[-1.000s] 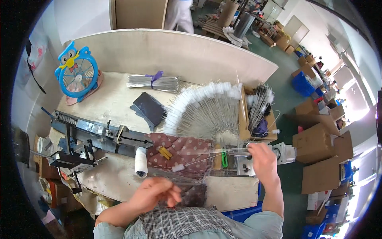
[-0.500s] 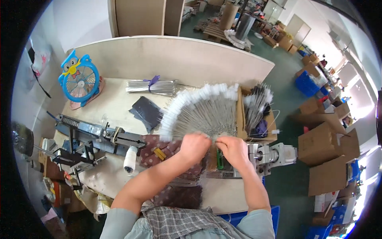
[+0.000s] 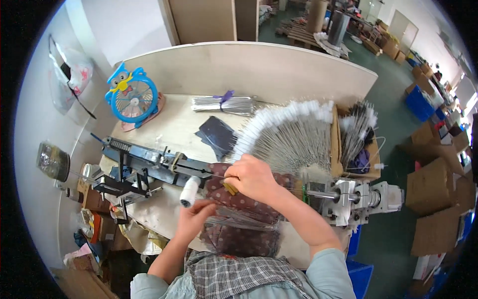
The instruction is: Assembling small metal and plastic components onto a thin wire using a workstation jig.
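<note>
My right hand is closed around a thin metal wire, over the brown polka-dot cloth. The wire's left end reaches the black metal fixture. Just under these fingers lies a small yellow piece. My left hand is lower, beside the white thread spool, with its thumb and fingers pinched together; what they hold, if anything, cannot be made out. Below my right forearm, several thin wires lie across the cloth. Thin wire brushes with white tufted ends fan out beyond my hands.
A silver clamping machine stands at the right, before a cardboard box of wire brushes. Further back are a tied wire bundle, dark cloth and blue fan. A pale board edges the table's back.
Both hands have moved left from the machine and the brush fan. My right hand is now near the black fixture, my left hand beside the spool. The whole view has shifted.
</note>
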`<action>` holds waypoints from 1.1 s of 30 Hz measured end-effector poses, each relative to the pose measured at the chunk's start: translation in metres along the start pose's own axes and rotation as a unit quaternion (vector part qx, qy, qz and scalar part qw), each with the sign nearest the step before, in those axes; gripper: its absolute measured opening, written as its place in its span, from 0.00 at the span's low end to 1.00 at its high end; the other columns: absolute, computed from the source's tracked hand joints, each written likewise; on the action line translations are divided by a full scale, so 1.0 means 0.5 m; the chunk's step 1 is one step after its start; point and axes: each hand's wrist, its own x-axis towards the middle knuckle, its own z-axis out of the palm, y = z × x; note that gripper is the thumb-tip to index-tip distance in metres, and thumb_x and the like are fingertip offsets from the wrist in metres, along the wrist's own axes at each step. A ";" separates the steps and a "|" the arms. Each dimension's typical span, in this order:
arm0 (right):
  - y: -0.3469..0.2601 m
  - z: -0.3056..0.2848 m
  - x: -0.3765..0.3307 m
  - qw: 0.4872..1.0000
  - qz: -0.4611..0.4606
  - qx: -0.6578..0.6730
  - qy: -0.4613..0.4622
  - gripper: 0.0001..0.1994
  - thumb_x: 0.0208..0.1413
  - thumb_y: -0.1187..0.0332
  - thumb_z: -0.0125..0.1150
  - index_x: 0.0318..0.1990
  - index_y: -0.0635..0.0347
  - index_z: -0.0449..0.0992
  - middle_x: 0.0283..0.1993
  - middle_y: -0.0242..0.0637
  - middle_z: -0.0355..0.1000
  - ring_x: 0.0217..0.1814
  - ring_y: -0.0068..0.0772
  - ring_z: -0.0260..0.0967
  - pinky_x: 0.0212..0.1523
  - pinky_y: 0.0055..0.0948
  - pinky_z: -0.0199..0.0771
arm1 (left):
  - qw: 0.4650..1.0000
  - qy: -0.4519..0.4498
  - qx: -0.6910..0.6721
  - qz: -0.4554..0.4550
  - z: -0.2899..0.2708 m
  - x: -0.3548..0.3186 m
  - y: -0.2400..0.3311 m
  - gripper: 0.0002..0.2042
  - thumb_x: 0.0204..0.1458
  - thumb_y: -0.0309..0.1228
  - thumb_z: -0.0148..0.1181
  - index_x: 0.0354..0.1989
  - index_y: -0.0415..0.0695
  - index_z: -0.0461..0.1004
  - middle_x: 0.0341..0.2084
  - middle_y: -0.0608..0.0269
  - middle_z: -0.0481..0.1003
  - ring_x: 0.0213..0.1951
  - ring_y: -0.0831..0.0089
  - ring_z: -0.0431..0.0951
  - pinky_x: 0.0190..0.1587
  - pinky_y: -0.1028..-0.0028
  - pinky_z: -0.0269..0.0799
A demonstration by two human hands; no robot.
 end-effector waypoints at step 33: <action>0.030 0.147 -0.070 0.995 0.046 -0.067 0.057 0.07 0.45 0.66 0.61 0.28 0.58 0.74 0.28 0.36 0.69 0.35 0.38 0.70 0.32 0.34 0.72 | 0.969 -0.067 0.227 0.068 0.006 0.093 -0.041 0.07 0.41 0.26 0.60 0.27 0.39 0.70 0.21 0.64 0.72 0.26 0.78 0.72 0.26 0.74 0.68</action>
